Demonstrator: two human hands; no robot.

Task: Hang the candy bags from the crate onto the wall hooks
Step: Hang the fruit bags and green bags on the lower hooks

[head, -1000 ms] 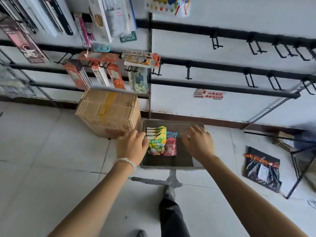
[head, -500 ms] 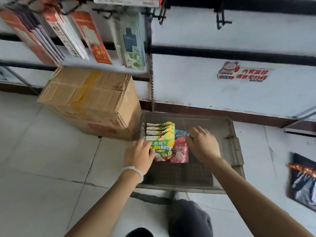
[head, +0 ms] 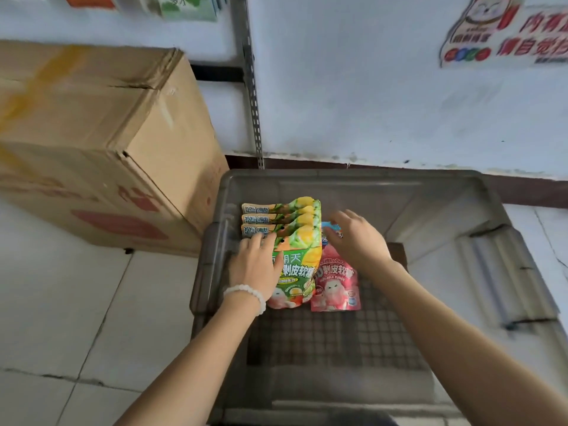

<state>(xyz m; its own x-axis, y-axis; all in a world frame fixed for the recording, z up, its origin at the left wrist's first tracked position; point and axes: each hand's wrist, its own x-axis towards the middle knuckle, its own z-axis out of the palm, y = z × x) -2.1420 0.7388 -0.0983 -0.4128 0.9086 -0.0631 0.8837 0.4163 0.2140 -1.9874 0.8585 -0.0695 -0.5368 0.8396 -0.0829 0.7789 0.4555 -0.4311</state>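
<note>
White floor tiles (head: pixel 61 302) meet a white wall (head: pixel 353 103); at ten o'clock sits a brown cardboard box (head: pixel 101 142). Beside it, the grey plastic crate (head: pixel 368 186) holds a fanned stack of green candy bags (head: pixel 292 241) — the left hand (head: pixel 255 265) rests flat on their left edge, fingers straight. At centre, the right hand (head: pixel 356 238) pinches the top of the pink candy bag (head: pixel 335 284).

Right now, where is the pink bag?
In the head view, the pink bag lies in the crate, right of the green bags, under the right hand.
</note>
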